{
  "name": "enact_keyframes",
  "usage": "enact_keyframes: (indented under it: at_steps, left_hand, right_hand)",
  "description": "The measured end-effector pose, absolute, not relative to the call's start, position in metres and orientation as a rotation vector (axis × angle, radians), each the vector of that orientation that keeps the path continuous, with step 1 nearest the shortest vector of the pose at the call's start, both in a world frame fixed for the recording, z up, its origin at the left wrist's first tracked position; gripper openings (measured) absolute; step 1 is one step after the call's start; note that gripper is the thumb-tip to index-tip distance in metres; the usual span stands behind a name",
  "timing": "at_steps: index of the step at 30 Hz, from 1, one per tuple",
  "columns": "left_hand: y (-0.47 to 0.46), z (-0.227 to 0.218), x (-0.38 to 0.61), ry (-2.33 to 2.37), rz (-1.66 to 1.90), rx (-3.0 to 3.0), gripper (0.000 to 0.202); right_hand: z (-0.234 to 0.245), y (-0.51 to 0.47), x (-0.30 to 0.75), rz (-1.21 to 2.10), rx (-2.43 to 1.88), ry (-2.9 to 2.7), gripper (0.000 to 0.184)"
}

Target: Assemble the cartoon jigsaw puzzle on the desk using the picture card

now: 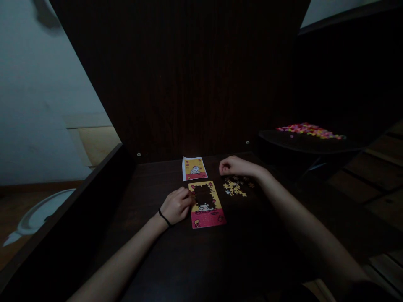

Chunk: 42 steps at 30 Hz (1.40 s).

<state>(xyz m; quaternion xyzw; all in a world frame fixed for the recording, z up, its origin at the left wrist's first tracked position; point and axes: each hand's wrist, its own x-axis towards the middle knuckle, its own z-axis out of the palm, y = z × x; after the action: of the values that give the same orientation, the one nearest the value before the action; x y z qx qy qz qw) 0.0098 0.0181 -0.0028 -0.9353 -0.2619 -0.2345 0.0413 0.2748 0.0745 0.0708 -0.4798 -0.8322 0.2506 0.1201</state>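
Observation:
A partly assembled jigsaw puzzle [208, 219], yellow above and pink below, lies flat with a dark gap in its middle. My left hand [177, 205], wearing a black band at the wrist, is closed with curled fingertips on the puzzle's left edge. Behind the puzzle is a paper reference picture [195, 168] with a white animal on yellow and pink. My right hand [231, 166] is closed in a fist to the right of that picture; whatever its fingers hold is hidden. Loose yellow puzzle pieces [233, 188] are spread just below the right hand and forearm.
The dark wooden tabletop [176, 260] meets a tall dark panel [189, 84] at the back and a raised side board [78, 209] at left. On a dark stool [302, 144] at right lies a heap of colourful small pieces [310, 131]. A white lid-like object [40, 214] is on the floor.

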Motion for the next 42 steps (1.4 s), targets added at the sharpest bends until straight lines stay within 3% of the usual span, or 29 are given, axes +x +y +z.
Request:
enact_keyframes:
  at_steps: [7,17,23,42]
  left_hand:
    - [0.019,-0.003,0.010,-0.851,-0.699,-2.856,0.020]
    - [0.019,-0.003,0.010,-0.876,-0.709,-2.854,0.020]
    - [0.019,-0.003,0.010,-0.859,-0.717,-2.854,0.019]
    - [0.019,-0.003,0.010,-0.837,-0.755,-2.839,0.020]
  right_hand:
    - [0.060,0.089,0.311,0.777,-1.858,-2.316,0.010]
    - [0.065,0.086,0.337,0.741,-2.174,-2.244,0.005]
    - [0.064,0.087,0.344,0.721,-2.335,-2.296,0.015]
    - [0.052,0.092,0.341,0.772,-2.256,-2.380,0.017]
